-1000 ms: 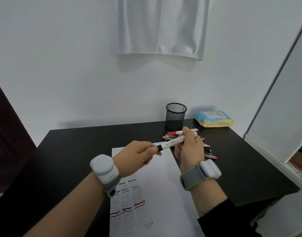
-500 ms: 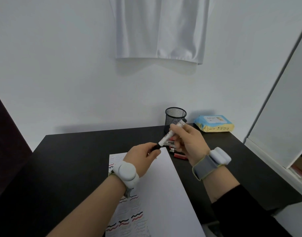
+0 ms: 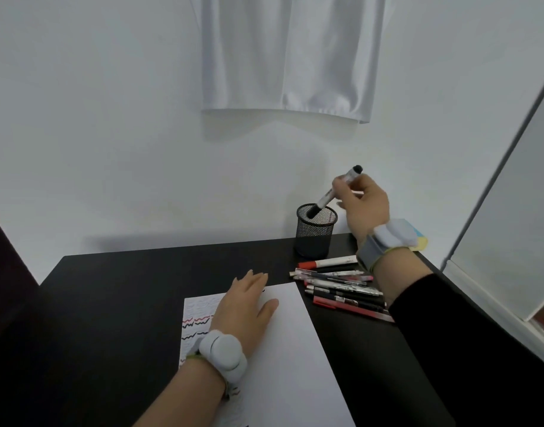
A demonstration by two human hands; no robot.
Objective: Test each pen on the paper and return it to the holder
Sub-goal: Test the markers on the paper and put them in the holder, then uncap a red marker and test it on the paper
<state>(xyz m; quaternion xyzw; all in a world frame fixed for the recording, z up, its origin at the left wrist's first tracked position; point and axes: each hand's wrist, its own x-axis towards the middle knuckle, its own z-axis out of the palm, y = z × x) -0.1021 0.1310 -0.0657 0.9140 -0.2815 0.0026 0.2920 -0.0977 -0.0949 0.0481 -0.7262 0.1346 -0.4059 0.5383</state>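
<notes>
Right hand [image 3: 361, 208] pinches white black-capped marker [image 3: 334, 191] — tip inside black mesh holder [image 3: 315, 234]; left hand [image 3: 246, 306] flat, fingers spread, on white paper sheet [image 3: 289, 349].

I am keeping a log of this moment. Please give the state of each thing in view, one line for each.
Marker: tilted, lower end inside the holder's mouth, held by right hand.
Holder: upright on desk.
Right hand: pinches the marker.
Left hand: flat on the paper.
Paper: flat on desk, squiggles on its left side.
Loose pens: lying on desk.
</notes>
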